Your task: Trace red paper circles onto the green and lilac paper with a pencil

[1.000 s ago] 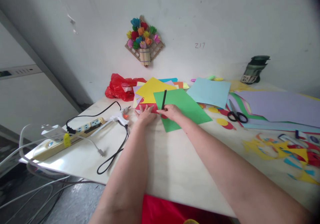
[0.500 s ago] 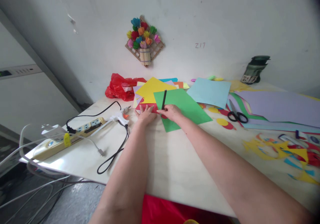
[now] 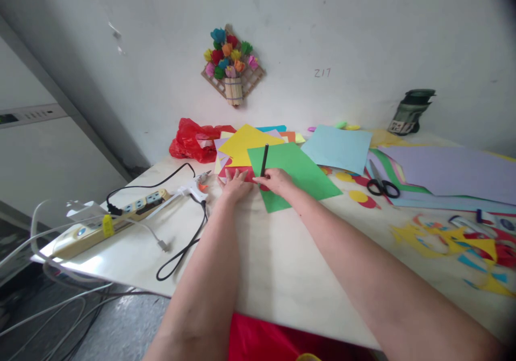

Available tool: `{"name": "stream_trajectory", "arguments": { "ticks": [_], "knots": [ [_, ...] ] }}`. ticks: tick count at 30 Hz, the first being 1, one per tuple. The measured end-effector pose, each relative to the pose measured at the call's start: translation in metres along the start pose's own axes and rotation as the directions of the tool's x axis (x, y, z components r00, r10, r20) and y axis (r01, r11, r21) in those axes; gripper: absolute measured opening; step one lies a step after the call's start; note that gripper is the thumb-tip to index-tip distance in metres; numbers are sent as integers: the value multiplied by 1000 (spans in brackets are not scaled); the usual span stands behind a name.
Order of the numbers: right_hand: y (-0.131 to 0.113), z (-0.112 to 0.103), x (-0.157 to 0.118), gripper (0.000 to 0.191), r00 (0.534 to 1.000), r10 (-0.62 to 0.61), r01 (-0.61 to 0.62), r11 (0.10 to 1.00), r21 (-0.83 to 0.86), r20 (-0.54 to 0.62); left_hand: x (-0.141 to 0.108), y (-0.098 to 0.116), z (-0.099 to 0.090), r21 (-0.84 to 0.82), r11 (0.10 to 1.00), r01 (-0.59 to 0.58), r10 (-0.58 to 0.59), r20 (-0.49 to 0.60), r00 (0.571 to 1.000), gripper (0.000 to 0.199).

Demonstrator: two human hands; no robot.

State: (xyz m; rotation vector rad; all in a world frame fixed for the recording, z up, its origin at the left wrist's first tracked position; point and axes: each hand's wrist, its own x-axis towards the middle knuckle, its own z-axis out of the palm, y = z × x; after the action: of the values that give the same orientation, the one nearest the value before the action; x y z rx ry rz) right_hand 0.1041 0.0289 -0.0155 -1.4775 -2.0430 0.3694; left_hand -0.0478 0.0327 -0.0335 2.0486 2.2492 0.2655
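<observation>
the left hand [image 3: 236, 189] presses red paper [image 3: 249, 174] with spread fingers, while the right hand [image 3: 278, 180] pinches a black pen [image 3: 264, 160] near-upright by the green sheet's [image 3: 308, 174] left edge.

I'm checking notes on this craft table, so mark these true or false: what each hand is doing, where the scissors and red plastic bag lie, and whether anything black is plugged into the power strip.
1. The right hand holds a black pen. True.
2. The left hand rests on the glue gun. False: it lies on red paper, apart from the glue gun.
3. The scissors lie to the right of the green sheet. True.
4. The red plastic bag is beside the bottle. False: it is at the back left, next to the yellow sheet.
5. A black plug is in the power strip. True.
</observation>
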Motion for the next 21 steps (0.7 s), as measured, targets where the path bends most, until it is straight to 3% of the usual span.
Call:
{"name": "stream_trajectory", "arguments": {
  "ticks": [21],
  "knots": [
    [2, -2, 2, 41, 999, -12, 12, 1000, -6, 35, 1, -1, -2, -10, 1000, -8, 9, 19, 1000, 57]
  ]
}}
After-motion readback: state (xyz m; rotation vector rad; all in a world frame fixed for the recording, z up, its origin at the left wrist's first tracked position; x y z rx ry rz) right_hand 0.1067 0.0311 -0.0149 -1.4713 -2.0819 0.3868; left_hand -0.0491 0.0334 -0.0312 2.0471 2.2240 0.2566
